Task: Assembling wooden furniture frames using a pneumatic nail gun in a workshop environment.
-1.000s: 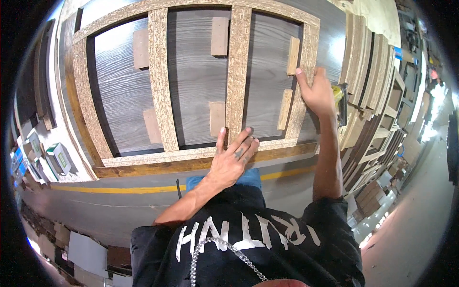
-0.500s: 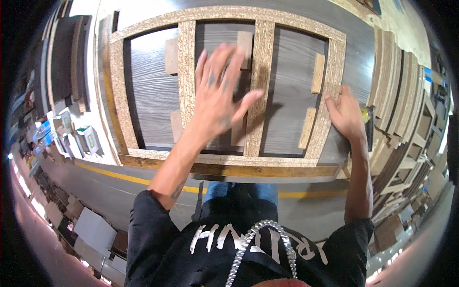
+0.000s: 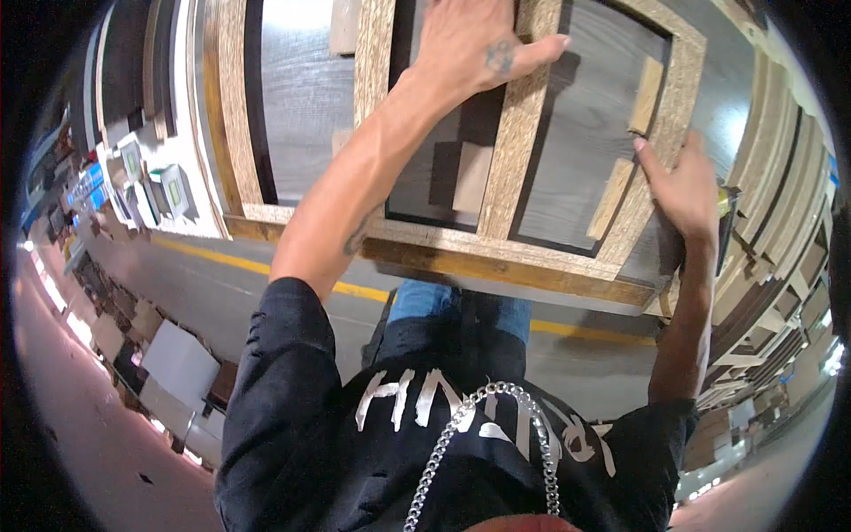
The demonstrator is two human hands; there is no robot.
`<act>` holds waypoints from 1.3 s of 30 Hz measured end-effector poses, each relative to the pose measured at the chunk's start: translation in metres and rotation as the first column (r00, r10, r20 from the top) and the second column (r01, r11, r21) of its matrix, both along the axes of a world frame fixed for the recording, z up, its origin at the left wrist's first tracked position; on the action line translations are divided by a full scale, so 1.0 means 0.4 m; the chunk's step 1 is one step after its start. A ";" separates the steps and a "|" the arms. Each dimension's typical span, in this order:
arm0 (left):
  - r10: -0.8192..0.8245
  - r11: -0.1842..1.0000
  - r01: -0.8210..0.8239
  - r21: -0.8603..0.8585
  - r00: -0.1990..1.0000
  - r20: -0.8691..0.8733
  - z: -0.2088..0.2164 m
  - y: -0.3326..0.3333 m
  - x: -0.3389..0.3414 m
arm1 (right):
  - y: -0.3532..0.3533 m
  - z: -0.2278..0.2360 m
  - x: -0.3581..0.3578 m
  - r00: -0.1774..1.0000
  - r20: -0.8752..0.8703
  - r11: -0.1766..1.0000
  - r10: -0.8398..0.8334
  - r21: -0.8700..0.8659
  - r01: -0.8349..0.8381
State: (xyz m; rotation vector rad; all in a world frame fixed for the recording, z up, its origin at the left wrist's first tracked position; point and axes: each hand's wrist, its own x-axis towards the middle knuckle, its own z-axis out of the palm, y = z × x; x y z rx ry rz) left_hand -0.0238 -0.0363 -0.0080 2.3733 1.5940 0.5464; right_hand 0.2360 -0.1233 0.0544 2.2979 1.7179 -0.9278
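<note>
A chipboard frame (image 3: 523, 124) with upright dividers lies on a grey wood-grain panel (image 3: 576, 133). Over its middle opening reaches my left hand (image 3: 474, 44), its thumb stretched out across a divider; the fingertips run past the top edge of the picture. My right hand (image 3: 687, 191) is closed around the frame's right rail, thumb at the inner edge and fingers on the outer side. Beside the thumb, two narrow chipboard strips, one farther (image 3: 647, 93) and one nearer (image 3: 612, 197), lie along that rail. A small block (image 3: 472, 173) sits against the divider below my left hand.
A brown wooden strip (image 3: 514, 268) runs along the near edge. Stacked boards (image 3: 771, 168) stand at the right, dark panels (image 3: 124, 71) at the left. Small boxes (image 3: 168, 191) rest at the left edge. A yellow line (image 3: 213, 254) crosses the floor.
The view has shifted, so the frame appears higher and farther right. My left hand has reached farther away over the frame. My right thumb has moved to the rail's inner edge.
</note>
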 end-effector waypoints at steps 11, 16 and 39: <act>-0.051 0.993 0.059 -0.105 0.996 0.075 -0.013 -0.106 0.012 | 0.002 -0.013 -0.010 0.993 0.103 0.998 0.060 -0.014 -0.059; 0.033 0.967 -0.008 -0.253 0.995 0.094 0.009 -0.116 0.014 | -0.015 -0.042 0.016 0.997 -0.022 0.994 0.074 0.078 -0.072; -0.225 0.967 0.203 -0.151 0.964 -0.145 0.003 -0.038 -0.004 | -0.024 -0.030 0.007 0.988 -0.095 0.980 0.119 0.173 -0.101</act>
